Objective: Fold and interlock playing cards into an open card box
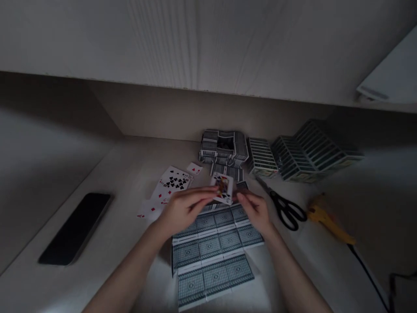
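My left hand (182, 208) pinches a playing card (223, 187) by its left edge, between thumb and fingers. A picture figure shows on the card's face; whether more cards lie behind it I cannot tell. At the card's lower right edge, the bent fingers of my right hand (256, 211) close on it. Below both hands lies a structure of joined playing cards (213, 250), blue patterned backs up, in stepped rows. To the left, loose cards (172, 182) lie face up, showing clubs and diamonds. A small red-marked card (194, 168) rests beyond them.
Behind stand a hollow card-built block (223, 148) and folded card structures (262, 156) with ridges, larger ones (312, 152) further right. Black-handled scissors (286, 208) and a yellow glue gun (330, 224) with its cord lie right. A black phone (76, 228) lies left. A shelf (195, 48) overhangs the desk.
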Demonstrator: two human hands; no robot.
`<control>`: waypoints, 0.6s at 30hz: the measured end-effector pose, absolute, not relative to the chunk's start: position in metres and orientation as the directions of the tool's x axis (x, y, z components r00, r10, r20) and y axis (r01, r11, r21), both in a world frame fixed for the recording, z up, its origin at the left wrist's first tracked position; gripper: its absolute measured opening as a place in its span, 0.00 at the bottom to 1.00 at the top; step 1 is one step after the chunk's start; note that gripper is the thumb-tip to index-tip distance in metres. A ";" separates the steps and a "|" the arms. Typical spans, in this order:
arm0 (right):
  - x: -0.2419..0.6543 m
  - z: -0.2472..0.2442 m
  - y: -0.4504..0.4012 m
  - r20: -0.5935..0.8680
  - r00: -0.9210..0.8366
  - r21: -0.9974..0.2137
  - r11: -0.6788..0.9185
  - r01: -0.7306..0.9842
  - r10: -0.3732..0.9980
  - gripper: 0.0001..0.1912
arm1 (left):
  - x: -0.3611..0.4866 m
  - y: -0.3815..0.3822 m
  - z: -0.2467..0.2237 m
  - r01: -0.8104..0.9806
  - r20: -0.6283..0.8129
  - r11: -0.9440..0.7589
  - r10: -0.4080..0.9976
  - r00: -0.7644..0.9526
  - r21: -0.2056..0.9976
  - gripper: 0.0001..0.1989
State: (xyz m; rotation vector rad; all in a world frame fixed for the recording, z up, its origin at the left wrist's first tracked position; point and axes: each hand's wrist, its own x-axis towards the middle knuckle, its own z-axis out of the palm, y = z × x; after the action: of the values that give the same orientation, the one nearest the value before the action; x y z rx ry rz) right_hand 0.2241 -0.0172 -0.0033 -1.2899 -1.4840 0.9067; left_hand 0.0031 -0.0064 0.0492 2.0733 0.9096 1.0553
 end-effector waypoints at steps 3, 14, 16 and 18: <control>0.221 -0.002 -0.023 0.045 0.111 -0.990 0.030 0.138 0.993 0.15 | 0.031 -0.011 0.053 0.244 0.340 -0.609 0.681 0.649 0.755 0.13; 0.229 -0.010 -0.014 -0.172 0.222 -0.958 -0.110 -0.266 0.960 0.25 | 0.052 0.004 0.028 0.655 0.052 -0.575 0.769 0.637 0.490 0.29; 0.228 -0.013 -0.014 -0.190 0.219 -0.963 -0.138 -0.230 0.957 0.26 | 0.054 0.006 0.025 0.655 -0.026 -0.618 0.718 0.695 0.436 0.19; 0.229 -0.015 -0.014 -0.195 0.212 -0.970 -0.156 -0.187 0.958 0.23 | 0.054 0.008 0.024 0.653 -0.067 -0.653 0.685 0.725 0.384 0.10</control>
State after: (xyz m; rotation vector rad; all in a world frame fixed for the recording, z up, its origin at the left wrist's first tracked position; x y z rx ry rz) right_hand 0.2285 -0.0141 -0.0145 -1.3092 -0.8252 1.2364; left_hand 0.0537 0.0081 0.0240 2.5467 1.0322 0.1171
